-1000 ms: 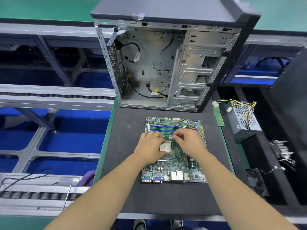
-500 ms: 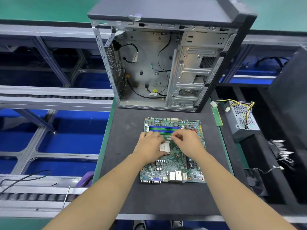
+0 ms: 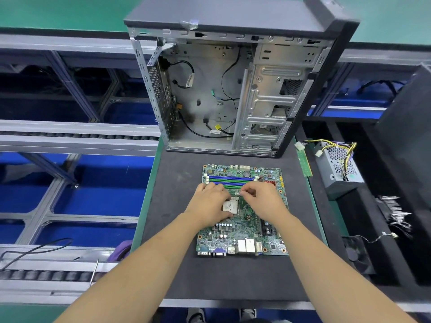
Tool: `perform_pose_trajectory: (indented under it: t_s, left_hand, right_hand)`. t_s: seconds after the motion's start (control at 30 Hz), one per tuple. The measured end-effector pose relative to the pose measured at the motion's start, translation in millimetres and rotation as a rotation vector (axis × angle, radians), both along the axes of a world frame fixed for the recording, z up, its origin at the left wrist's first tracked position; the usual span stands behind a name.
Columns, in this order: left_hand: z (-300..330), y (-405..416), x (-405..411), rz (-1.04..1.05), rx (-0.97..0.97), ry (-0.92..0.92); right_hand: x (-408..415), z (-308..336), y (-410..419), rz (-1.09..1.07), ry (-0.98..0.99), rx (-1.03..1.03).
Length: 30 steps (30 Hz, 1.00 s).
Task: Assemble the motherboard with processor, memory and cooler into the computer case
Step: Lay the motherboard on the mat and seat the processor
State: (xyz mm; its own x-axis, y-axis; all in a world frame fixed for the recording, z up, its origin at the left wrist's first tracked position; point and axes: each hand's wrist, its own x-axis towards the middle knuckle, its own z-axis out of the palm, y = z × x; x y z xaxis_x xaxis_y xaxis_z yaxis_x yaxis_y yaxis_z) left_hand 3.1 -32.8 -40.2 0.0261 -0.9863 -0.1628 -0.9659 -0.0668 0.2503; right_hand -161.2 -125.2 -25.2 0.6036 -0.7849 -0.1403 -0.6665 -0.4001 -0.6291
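Note:
A green motherboard [image 3: 242, 236] lies flat on the black mat, with a silver processor [image 3: 230, 206] seated in its socket. Blue and green memory slots [image 3: 231, 178] run along its far side. Both hands work at the slot nearest the processor, where a thin green memory stick [image 3: 234, 189] shows between them. My left hand [image 3: 210, 202] curls over the stick's left end, its thumb by the processor's near edge. My right hand [image 3: 264, 201] pinches the right end with thumb and forefinger. The open computer case [image 3: 268, 101] stands upright behind the board.
A spare memory stick [image 3: 305, 163] lies at the mat's right edge. A power supply [image 3: 335, 170] with yellow wires sits to the right, a black fan [image 3: 356, 255] nearer me. Loose cables hang inside the case. Roller conveyors [image 3: 70, 136] run on the left.
Both hands stay at the same spot on the board; only my head has shifted slightly.

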Motion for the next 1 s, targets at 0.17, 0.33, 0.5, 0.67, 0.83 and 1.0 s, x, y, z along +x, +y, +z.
perform_pose_trajectory:
  t_s: [0.17, 0.33, 0.5, 0.67, 0.83, 1.0]
  left_hand:
    - [-1.5, 2.0, -1.6, 0.006, -0.007, -0.008]
    - [-0.2, 1.4, -2.4, -0.008, 0.0, -0.016]
    - [0.8, 1.1, -3.7, -0.008, 0.0, -0.025]
    - [1.3, 0.7, -5.2, -0.012, 0.006, -0.048]
    - [-1.3, 7.0, -4.9, -0.026, -0.067, 0.005]
    - [-3.5, 11.6, -7.0, -0.001, -0.094, 0.058]
  right_hand:
    - [0.1, -0.7, 0.5, -0.004, -0.001, -0.004]
    - [-0.1, -0.8, 1.1, -0.001, 0.003, -0.01]
    - [-0.9, -0.9, 1.7, 0.0, 0.008, -0.021]
    - [-1.0, -1.3, 1.7, -0.001, 0.013, -0.027]
    - [-0.7, -0.7, 1.9, 0.002, 0.015, -0.014]
    - [-1.3, -2.0, 1.6, -0.004, 0.001, -0.014]
